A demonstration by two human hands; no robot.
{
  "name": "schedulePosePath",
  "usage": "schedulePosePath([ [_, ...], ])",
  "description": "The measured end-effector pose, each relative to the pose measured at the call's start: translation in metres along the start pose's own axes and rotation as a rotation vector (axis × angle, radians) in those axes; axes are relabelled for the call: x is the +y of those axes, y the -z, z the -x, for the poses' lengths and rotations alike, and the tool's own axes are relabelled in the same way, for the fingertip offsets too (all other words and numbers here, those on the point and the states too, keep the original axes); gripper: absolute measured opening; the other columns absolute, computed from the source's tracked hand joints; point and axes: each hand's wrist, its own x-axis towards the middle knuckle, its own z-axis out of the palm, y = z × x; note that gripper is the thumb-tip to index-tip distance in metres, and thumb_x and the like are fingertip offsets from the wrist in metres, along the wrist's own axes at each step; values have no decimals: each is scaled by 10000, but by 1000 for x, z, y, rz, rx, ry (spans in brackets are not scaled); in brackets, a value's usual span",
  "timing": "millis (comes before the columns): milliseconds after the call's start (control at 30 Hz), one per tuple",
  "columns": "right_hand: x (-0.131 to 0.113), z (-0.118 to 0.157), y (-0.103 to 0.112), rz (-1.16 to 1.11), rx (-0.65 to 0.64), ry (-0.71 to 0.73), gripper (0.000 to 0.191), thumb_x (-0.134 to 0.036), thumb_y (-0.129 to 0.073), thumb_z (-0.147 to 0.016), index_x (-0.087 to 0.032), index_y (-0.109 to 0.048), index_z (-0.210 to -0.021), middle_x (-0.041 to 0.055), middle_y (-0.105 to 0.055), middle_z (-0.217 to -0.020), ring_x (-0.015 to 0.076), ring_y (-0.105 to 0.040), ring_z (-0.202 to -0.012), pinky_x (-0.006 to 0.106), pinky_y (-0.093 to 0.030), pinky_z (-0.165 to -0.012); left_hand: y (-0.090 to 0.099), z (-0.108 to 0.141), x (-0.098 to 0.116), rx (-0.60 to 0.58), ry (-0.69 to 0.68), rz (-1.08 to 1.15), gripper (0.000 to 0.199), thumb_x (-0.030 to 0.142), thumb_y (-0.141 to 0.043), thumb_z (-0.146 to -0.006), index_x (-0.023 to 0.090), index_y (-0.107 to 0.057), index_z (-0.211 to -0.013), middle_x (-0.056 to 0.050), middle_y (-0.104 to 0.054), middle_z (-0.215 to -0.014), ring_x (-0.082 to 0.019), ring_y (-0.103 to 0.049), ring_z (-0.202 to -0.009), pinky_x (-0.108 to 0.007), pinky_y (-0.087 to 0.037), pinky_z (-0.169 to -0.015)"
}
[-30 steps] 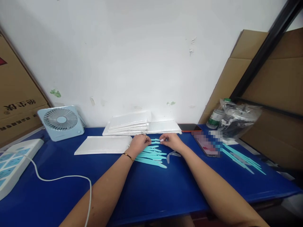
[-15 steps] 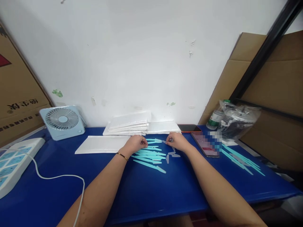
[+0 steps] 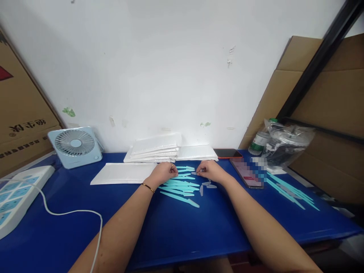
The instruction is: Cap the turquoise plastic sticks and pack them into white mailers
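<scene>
Several turquoise eyebrow razors (image 3: 179,188) lie in a loose row on the blue table, blades pointing right. My left hand (image 3: 163,173) is closed in a pinch on the handle end of an eyebrow razor (image 3: 184,175) in the upper part of the row. Across from it, my right hand (image 3: 209,170) pinches a small clear blade cover (image 3: 193,173) close to that razor's blade end. Whether cover and blade touch, I cannot tell. Below my right hand several loose clear covers (image 3: 201,190) rest on the table.
White padded envelopes (image 3: 153,148) are stacked against the wall, with one envelope (image 3: 122,173) lying flat left. A fan (image 3: 75,146), power strip (image 3: 17,195) and white cable (image 3: 71,211) occupy the left. Rightward are two phones (image 3: 247,174), more razors (image 3: 292,193), a bottle (image 3: 259,142) and a plastic bag (image 3: 287,146).
My right hand has shifted slightly left and down with the clear cover, bringing it towards the razor in my left hand. My left hand has hardly moved.
</scene>
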Motion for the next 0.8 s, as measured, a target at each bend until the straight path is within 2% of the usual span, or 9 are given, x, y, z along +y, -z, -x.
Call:
schedulePosePath([
  [100, -2, 0, 0, -13, 2, 3, 118, -205, -603, -751, -198, -721, -750, 26, -682, -768, 141, -581, -670, 232, -400, -614, 0, 0, 0, 4, 2, -14, 171, 338, -569, -707, 226, -695, -734, -5, -690, -740, -159, -608, -701, -210, -413, -561],
  [267, -3, 1, 0, -53, -8, -82, 132, -265, -597, -764, -191, -706, -778, 19, -666, -727, 133, -561, -628, 220, -382, -557, -1, -1, -1, 11, -8, -35, 152, 332, -575, -705, 237, -691, -725, 8, -684, -710, -149, -602, -671, -212, -400, -556],
  [400, -4, 0, -1, -33, 13, -54, 101, -258, -663, -708, -206, -716, -777, 18, -659, -741, 132, -560, -637, 214, -381, -559, -1, -2, -1, 8, -6, -38, 149, 338, -587, -698, 236, -693, -720, 7, -684, -711, -149, -602, -669, -216, -397, -561],
  [500, -4, -1, -4, -45, 9, -36, 96, -207, -642, -721, -210, -721, -776, 17, -654, -732, 129, -562, -638, 213, -385, -571, -1, -2, 1, 11, -7, -48, 137, 329, -593, -701, 236, -693, -712, 10, -682, -706, -148, -599, -664, -219, -396, -574],
  [800, -12, -12, -24, -44, 70, -2, 82, -232, -649, -756, -191, -718, -772, 27, -652, -766, 117, -558, -626, 215, -399, -590, -9, -9, 6, 30, -10, -66, 107, 280, -617, -725, 216, -699, -748, 9, -678, -714, -140, -599, -669, -213, -410, -597],
])
